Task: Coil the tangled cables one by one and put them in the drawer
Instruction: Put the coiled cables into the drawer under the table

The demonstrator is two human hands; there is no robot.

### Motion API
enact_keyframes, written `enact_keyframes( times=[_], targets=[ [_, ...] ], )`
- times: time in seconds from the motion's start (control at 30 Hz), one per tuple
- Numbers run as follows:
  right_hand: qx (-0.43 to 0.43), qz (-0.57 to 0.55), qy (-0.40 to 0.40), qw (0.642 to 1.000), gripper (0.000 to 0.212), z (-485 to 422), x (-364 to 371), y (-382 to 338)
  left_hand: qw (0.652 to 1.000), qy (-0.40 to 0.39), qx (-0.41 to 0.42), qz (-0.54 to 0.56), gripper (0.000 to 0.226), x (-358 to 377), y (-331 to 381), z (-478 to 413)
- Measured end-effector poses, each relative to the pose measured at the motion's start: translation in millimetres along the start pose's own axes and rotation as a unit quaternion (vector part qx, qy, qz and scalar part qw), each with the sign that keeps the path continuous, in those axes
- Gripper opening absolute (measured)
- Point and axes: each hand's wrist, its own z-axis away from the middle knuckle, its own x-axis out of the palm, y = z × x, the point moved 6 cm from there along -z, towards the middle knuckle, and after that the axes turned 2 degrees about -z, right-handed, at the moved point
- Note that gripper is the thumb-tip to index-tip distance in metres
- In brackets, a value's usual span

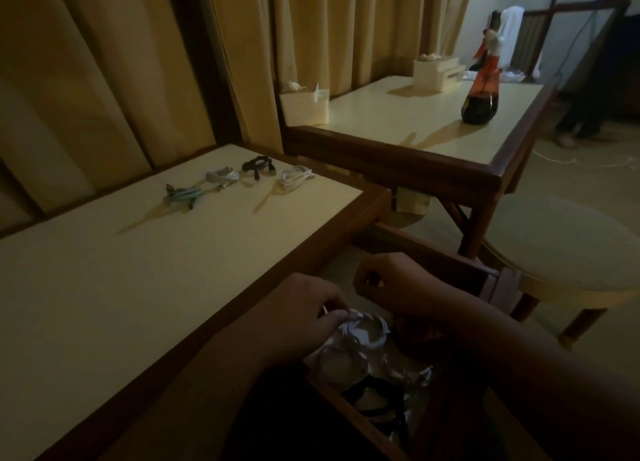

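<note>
Over the open drawer (pixel 349 422) at the lower middle, both forearms reach in from the bottom edge, the left from the lower left and the right from the lower right. The left hand (pixel 304 308) lies knuckles up, its thumb and fingertips pinching the near-left rim of a white coiled cable (pixel 367 329). That coil is a loose ring held just above the drawer, tilted a little, with its opening facing up toward the camera. The right hand (pixel 391 284) is just beyond it, wrist bent and fingers curled inward; a pale speck shows at its fingertips, but I cannot tell whether it grasps anything.

Beneath the held coil, two more pale coils (pixel 339 363) lie flat in the drawer, and a black coil (pixel 381 401) lies nearer the camera.

Farther out on the cream desk (pixel 173 270), four bundled cables lie in a row well apart from the hands: a teal bundle (pixel 181 194), a grey-white bundle (pixel 221 176), a black bundle (pixel 258 166) and a white bundle (pixel 294 178), each lying flat.

A second desk (pixel 415 121) behind carries a dark reddish bottle (pixel 481 93), upright, its print too blurred to read, and two cream boxes (pixel 438 72). A round stool (pixel 561 246) stands at right; curtains (pixel 138 62) hang behind.
</note>
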Motion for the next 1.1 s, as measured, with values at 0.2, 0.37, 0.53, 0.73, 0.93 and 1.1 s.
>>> enact_keyframes(
  times=[0.2, 0.37, 0.53, 0.73, 0.93, 1.1],
  targets=[
    [-0.036, -0.079, 0.092, 0.992, 0.01, -22.7, -35.3, -32.6, 0.976, 0.209, -0.053, 0.032, 0.006, -85.4, -42.1, 13.5],
    [-0.029, -0.059, 0.126, 0.99, 0.008, -80.0, -44.1, -59.3, 0.945, 0.295, -0.14, -0.014, 0.005, -107.7, -118.2, -13.5],
    [0.045, -0.032, 0.178, 0.982, 0.043, -136.4, -41.8, -60.6, 0.939, 0.302, -0.151, -0.068, 0.013, -110.8, -149.6, -56.0],
    [0.058, 0.098, 0.143, 0.983, 0.068, -179.2, -43.8, -48.3, 0.932, 0.338, -0.104, -0.078, 0.018, -117.8, -164.2, -113.5],
    [0.047, 0.119, 0.134, 0.983, 0.061, -206.2, -44.5, -40.7, 0.914, 0.359, -0.103, -0.156, 0.031, -130.6, -185.5, -162.1],
    [0.021, 0.132, 0.115, 0.984, 0.056, -214.5, -39.9, -39.1, 0.924, 0.277, -0.175, -0.197, 0.043, -129.3, -198.3, -193.1]
  ],
)
